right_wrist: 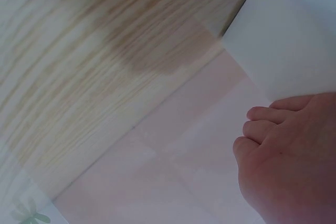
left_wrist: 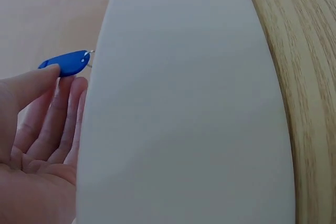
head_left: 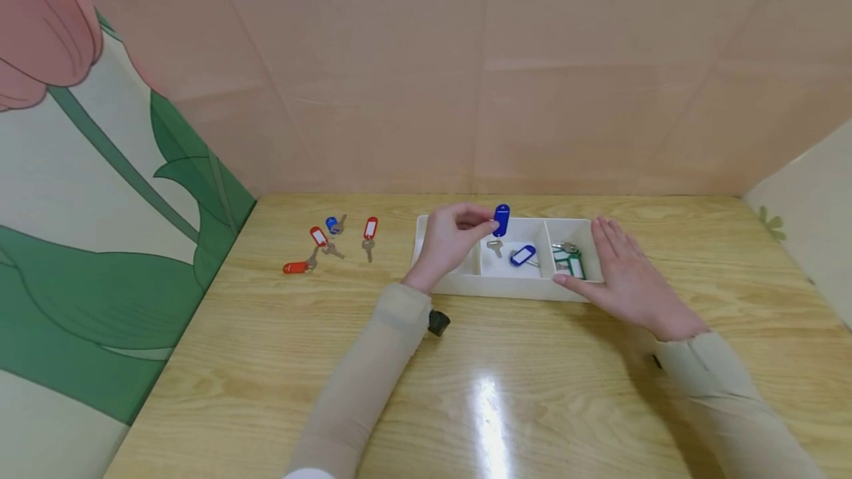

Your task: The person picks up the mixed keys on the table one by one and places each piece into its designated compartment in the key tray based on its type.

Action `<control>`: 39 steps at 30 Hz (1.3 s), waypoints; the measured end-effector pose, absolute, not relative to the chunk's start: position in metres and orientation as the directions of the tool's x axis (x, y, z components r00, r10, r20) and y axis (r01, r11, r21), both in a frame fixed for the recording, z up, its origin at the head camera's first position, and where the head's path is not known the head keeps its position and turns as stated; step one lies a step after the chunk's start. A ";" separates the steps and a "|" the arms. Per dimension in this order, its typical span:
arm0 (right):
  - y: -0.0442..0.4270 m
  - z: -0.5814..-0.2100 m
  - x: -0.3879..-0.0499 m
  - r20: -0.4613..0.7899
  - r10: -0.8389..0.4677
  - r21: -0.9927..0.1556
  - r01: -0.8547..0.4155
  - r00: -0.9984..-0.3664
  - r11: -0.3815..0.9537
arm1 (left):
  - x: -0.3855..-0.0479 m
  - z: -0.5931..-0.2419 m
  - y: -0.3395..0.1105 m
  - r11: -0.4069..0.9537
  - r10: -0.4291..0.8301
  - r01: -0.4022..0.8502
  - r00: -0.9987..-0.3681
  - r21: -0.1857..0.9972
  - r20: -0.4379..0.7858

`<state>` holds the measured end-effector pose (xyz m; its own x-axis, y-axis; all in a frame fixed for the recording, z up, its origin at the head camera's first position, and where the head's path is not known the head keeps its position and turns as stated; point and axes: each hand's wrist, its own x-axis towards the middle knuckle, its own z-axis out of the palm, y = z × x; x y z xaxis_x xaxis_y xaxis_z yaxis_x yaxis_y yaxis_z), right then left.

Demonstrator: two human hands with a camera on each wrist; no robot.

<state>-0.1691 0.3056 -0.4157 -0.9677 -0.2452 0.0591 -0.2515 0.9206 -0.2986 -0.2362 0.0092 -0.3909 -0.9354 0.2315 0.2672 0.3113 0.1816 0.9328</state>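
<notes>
In the head view the left hand (head_left: 452, 239) pinches a blue key tag (head_left: 501, 221) between thumb and fingertips, above the middle compartment of a white tray (head_left: 492, 287); its key (head_left: 495, 248) hangs below. The left wrist view shows the same blue tag (left_wrist: 73, 63) held by the hand (left_wrist: 44, 124) beside the tray's wall (left_wrist: 184, 103). Another blue tag (head_left: 523, 255) with a key lies in the middle compartment. Green tags (head_left: 575, 267) with keys lie in the right one. The right hand (head_left: 629, 283), fingers extended, rests against the tray's right end.
On the table (head_left: 266, 361) left of the tray lie a blue tag (head_left: 332, 225) and red tags (head_left: 370, 228), (head_left: 319, 236) and a third red tag (head_left: 295, 267), each with a key. A pink wall (head_left: 399, 94) stands behind the table.
</notes>
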 end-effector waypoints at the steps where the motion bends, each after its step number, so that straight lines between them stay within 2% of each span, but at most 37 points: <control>1: 0.306 -0.416 -0.169 0.059 -0.245 -0.300 -0.251 -0.968 0.920 | -0.237 -0.391 0.009 0.182 0.232 0.307 -0.937 0.934 0.262; 8: 0.307 -0.417 -0.169 0.076 -0.258 -0.303 -0.269 -0.963 0.914 | -0.237 -0.393 0.009 0.193 0.205 0.262 -0.953 0.945 0.222; 29: 0.307 -0.415 -0.169 0.087 -0.266 -0.309 -0.280 -0.960 0.909 | -0.234 -0.393 -0.007 0.193 0.201 0.310 -0.941 0.931 0.272; 39: 0.308 -0.416 -0.169 0.093 -0.275 -0.305 -0.290 -0.957 0.907 | -0.229 -0.392 -0.014 0.189 0.206 0.284 -0.947 0.940 0.245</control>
